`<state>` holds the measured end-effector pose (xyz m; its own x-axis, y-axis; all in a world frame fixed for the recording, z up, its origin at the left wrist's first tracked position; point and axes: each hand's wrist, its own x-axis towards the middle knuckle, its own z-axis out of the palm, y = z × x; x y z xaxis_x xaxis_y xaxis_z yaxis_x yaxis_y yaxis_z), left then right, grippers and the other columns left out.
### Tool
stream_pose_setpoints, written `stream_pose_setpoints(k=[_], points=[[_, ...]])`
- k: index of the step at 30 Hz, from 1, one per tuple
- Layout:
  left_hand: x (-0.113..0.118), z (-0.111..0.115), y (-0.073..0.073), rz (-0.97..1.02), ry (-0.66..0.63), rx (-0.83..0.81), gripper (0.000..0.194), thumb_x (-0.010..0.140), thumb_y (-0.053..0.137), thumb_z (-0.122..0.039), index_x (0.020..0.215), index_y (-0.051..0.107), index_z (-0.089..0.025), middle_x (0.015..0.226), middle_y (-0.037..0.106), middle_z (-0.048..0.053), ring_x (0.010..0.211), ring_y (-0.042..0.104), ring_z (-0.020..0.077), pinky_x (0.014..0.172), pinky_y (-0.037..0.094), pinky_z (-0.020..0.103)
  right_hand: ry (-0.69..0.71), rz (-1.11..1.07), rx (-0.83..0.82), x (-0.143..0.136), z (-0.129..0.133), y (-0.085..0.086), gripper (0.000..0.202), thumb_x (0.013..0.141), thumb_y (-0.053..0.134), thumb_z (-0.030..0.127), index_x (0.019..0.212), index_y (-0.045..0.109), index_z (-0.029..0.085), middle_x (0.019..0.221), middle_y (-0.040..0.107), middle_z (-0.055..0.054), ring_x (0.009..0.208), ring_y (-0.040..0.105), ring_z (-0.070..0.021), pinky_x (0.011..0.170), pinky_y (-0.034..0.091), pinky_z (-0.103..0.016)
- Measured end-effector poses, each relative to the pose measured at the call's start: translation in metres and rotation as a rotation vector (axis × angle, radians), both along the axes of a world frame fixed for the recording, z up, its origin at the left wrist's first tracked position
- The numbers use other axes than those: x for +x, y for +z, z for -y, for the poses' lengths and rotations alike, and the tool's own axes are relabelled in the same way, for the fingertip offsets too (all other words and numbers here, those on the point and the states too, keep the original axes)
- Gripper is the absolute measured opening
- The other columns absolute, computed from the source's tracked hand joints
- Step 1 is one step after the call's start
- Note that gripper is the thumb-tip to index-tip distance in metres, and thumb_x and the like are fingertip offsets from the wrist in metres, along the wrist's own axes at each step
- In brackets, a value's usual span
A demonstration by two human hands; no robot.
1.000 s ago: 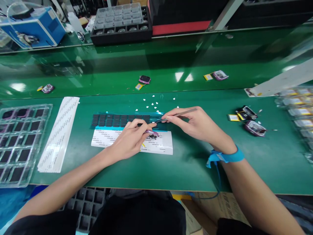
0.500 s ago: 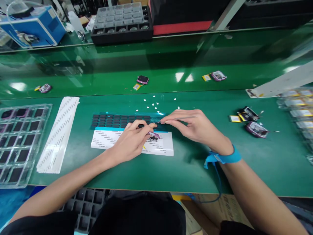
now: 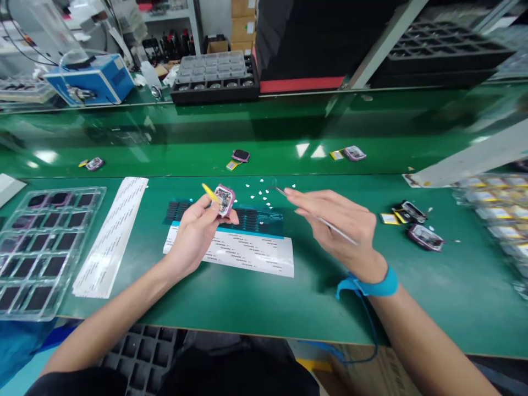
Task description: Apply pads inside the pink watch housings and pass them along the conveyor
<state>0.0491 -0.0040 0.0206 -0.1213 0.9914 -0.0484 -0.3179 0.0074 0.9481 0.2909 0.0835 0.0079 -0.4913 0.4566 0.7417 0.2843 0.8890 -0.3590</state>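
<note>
My left hand (image 3: pixel 190 235) is closed on a purple smartwatch case (image 3: pixel 225 200), tilted so its circuit board faces up. A yellow battery (image 3: pixel 210 192) sticks up beside the case. In my right hand (image 3: pixel 346 223), a pair of thin metal tweezers (image 3: pixel 339 230) points left, and whether its tips hold anything is too small to tell. Below the hands lies a blue film sheet (image 3: pixel 270 221) with rows of black strips, partly covered by my left hand. Its white printed backing (image 3: pixel 251 254) is folded toward me. Small white pieces (image 3: pixel 260 192) are scattered behind the sheet.
A clear tray (image 3: pixel 53 267) of dark screens and white printed strips (image 3: pixel 111 239) lie left. Opened watches (image 3: pixel 425 237) with batteries sit right, near a battery tray (image 3: pixel 499 212). More watches (image 3: pixel 241 155) line the back. A blue cord (image 3: pixel 373 324) trails from my right wristband.
My left hand has lifted the watch case off the sheet and turned its inside up. My right hand has drawn the tweezers away from the film. The view has tilted upward.
</note>
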Motion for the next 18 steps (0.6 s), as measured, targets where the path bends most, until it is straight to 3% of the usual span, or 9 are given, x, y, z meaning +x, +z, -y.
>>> stream_pose_setpoints(k=[2, 5, 10, 14, 18], points=[[-0.004, -0.009, -0.002, 0.172, 0.008, -0.138, 0.007, 0.088, 0.066, -0.023, 0.085, 0.067, -0.016, 0.078, 0.07, 0.005, 0.076, 0.065, 0.0169, 0.075, 0.052, 0.03, 0.033, 0.018, 0.061, -0.003, 0.009, 0.003, 0.064, 0.093, 0.066, 0.002, 0.146, 0.057, 0.037, 0.123, 0.076, -0.002, 0.093, 0.077, -0.0225, 0.074, 0.067, -0.039], [-0.004, -0.014, -0.009, 0.159, -0.045, -0.238, 0.013, 0.084, 0.07, -0.027, 0.082, 0.071, -0.014, 0.081, 0.073, 0.008, 0.08, 0.066, 0.0186, 0.07, 0.05, 0.028, 0.106, 0.115, 0.081, -0.006, 0.024, 0.008, 0.064, 0.094, 0.066, 0.003, 0.15, 0.053, 0.031, 0.126, 0.074, -0.005, 0.098, 0.077, -0.0243, 0.075, 0.069, -0.039], [0.004, -0.005, -0.015, -0.09, 0.045, -0.2, 0.019, 0.079, 0.08, -0.032, 0.077, 0.072, -0.014, 0.077, 0.068, 0.001, 0.064, 0.054, 0.0093, 0.059, 0.044, 0.022, 0.232, 0.291, 0.136, -0.006, 0.04, 0.016, 0.044, 0.097, 0.065, 0.011, 0.138, 0.065, 0.028, 0.13, 0.071, -0.004, 0.099, 0.078, -0.0238, 0.085, 0.07, -0.039], [0.005, -0.003, -0.014, 0.027, 0.07, -0.219, 0.027, 0.073, 0.086, -0.031, 0.078, 0.063, -0.017, 0.064, 0.064, -0.004, 0.053, 0.059, 0.0092, 0.054, 0.05, 0.022, 0.23, 0.339, 0.185, -0.007, 0.042, 0.016, 0.039, 0.098, 0.065, 0.014, 0.133, 0.068, 0.03, 0.13, 0.07, -0.002, 0.097, 0.078, -0.0232, 0.09, 0.069, -0.039], [0.007, -0.001, -0.011, 0.047, 0.04, -0.253, 0.033, 0.072, 0.087, -0.032, 0.079, 0.058, -0.019, 0.065, 0.069, -0.003, 0.049, 0.067, 0.0119, 0.055, 0.059, 0.025, 0.219, 0.33, 0.187, -0.01, 0.042, 0.014, 0.036, 0.098, 0.065, 0.013, 0.13, 0.07, 0.028, 0.128, 0.071, -0.002, 0.095, 0.079, -0.0237, 0.089, 0.069, -0.039]])
